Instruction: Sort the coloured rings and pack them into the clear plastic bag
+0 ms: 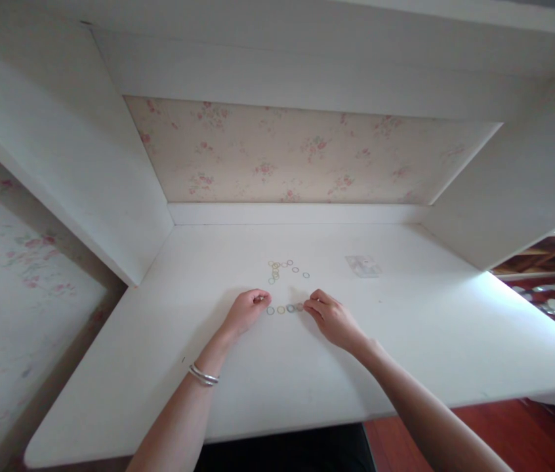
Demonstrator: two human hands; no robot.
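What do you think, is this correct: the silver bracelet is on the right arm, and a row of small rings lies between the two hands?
Not quite: the head view shows the silver bracelet on the left arm. The row of small rings does lie between left hand and right hand.

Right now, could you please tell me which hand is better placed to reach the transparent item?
Likely the right hand: it is nearer the transparent item; the left hand is beside the ring row's left end.

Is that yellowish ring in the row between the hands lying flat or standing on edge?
Lying flat, it appears: the yellowish ring shows a round, open outline, with the white tabletop visible through its middle.
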